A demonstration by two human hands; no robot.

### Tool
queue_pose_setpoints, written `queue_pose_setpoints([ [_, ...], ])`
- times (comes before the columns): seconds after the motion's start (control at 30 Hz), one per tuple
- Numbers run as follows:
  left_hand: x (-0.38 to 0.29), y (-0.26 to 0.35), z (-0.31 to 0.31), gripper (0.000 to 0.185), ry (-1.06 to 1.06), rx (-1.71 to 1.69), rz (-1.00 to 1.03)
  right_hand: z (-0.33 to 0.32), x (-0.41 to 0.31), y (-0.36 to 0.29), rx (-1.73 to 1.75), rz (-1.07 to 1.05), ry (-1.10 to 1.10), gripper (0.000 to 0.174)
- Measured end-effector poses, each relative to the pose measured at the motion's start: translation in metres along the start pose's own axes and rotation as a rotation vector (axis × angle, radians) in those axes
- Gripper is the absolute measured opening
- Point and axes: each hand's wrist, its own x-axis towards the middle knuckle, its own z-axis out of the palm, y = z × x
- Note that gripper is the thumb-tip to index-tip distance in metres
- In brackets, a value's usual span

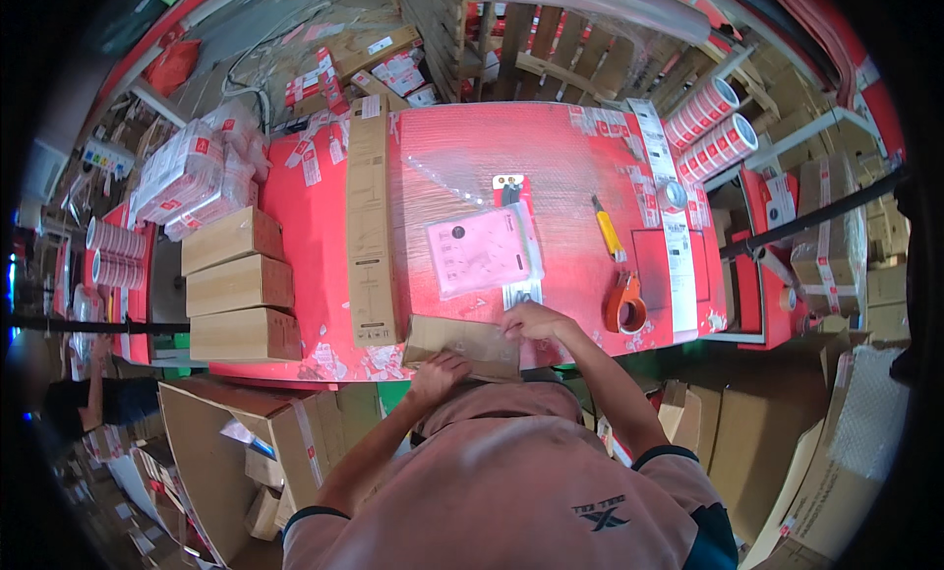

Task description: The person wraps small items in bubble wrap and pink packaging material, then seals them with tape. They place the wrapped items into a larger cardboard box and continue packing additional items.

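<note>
A small brown cardboard box [464, 340] lies at the near edge of the red work table [317, 260]. My left hand [441, 374] grips its near side, the fingers bent over the edge. At the box's right end, my right hand [537, 321] pinches the corner, its fingertips partly hidden. Just beyond the box is a pink printed packet [479, 249] in a clear plastic sleeve. It overlaps a white and red card with dark parts [510, 188]. Further right lie a yellow utility knife [608, 231] and an orange tape dispenser [627, 306].
A long flat carton [370, 223] stretches across the table left of the packet. Three brown boxes [240, 293] and wrapped parcels [184, 172] line the left side. Printed tape rolls [715, 146] stand at right, near a label strip [677, 267]. Large open cartons [221, 452] flank me.
</note>
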Motion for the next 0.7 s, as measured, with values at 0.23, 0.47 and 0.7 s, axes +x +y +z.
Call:
queue_pose_setpoints([
  [0.23,0.009,-0.001,-0.004,0.024,-0.063,-0.094,-0.056,-0.007,0.018,-0.019,-0.018,-0.191,0.392,0.03],
  [0.47,0.019,-0.017,-0.008,0.02,-0.173,-0.15,-0.086,0.082,0.054,-0.004,-0.292,-0.384,0.508,0.046],
  [0.7,0.061,-0.05,-0.014,0.036,-0.381,-0.325,-0.195,0.063,0.053,0.022,-0.164,-0.27,0.355,0.037],
])
